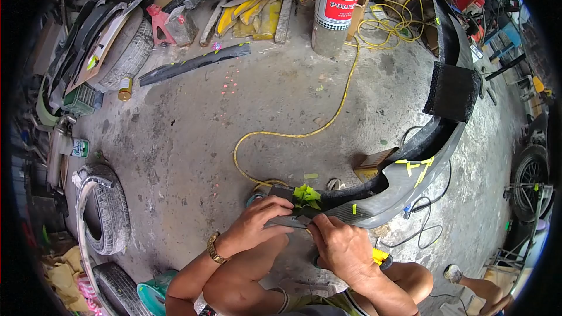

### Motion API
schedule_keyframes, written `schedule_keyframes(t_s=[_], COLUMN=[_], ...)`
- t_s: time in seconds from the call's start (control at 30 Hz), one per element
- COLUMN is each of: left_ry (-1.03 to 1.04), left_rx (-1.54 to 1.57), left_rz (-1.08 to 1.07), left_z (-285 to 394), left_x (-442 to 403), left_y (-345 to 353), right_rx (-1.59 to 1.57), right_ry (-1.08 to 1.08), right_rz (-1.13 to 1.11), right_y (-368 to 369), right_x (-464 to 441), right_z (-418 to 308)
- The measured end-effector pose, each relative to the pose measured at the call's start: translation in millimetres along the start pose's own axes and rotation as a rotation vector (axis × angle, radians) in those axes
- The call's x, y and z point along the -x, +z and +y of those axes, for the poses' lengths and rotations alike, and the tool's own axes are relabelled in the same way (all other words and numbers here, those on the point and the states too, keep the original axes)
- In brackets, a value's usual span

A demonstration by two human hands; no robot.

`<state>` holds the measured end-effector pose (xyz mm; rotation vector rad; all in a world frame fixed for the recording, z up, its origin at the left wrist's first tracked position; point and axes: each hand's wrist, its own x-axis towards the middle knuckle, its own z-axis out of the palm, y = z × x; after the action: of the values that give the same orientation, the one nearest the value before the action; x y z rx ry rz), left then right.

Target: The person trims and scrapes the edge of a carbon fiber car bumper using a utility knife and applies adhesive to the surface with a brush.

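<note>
A long dark car bumper curves from the upper right down to my knees, with strips of yellow-green tape on its surface. At its near end, my left hand closes on a grey flat piece, thumb below and fingers on top. My right hand pinches the right side of the same piece, its fingertips partly hidden. Whether this piece is joined to the bumper I cannot tell. Just beyond my fingers, a bunch of yellow-green tape pieces sticks to the bumper's end.
A dark padded block lies across the bumper, and a cardboard box stands against its inner side. A yellow hose winds over the concrete floor from a large tin. Tyres lie left; another person's leg shows lower right.
</note>
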<state>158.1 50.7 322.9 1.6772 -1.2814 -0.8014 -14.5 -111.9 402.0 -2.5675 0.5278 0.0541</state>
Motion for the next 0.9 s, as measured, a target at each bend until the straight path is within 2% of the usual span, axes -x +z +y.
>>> schedule_keyframes(t_s=[0.13, 0.2, 0.33, 0.4, 0.53, 0.67, 0.9], left_ry=[0.028, 0.041, 0.058, 0.071, 0.075, 0.076, 0.077], left_rx=[-0.049, -0.039, -0.02, -0.039, -0.034, 0.009, -0.026], left_rz=[0.024, 0.043, 0.084, 0.087, 0.087, 0.108, 0.098], left_z=[0.2, 0.2, -3.9, -8.1, -9.0, -6.3, -1.9], left_x=[1.2, 0.9, 2.1, 3.5, 2.8, 2.6, -0.2], left_y=[1.0, 2.5, 4.7, 5.8, 7.1, 9.0, 5.6], right_rx=[0.131, 0.284, 0.234, 0.082, -0.024, -0.167, -0.16], right_ry=[-0.057, -0.192, -0.23, -0.046, 0.071, 0.116, 0.165], right_rz=[-0.117, -0.122, -0.279, -0.253, -0.133, -0.018, -0.049], right_y=[-13.3, -17.2, -22.5, -18.7, 3.3, 6.1, 3.2], right_x=[-4.7, -10.5, -22.2, -26.1, -6.0, 2.7, 5.3], right_z=[-9.2, -17.2, -13.7, -5.7, -4.5, -6.4, -4.5])
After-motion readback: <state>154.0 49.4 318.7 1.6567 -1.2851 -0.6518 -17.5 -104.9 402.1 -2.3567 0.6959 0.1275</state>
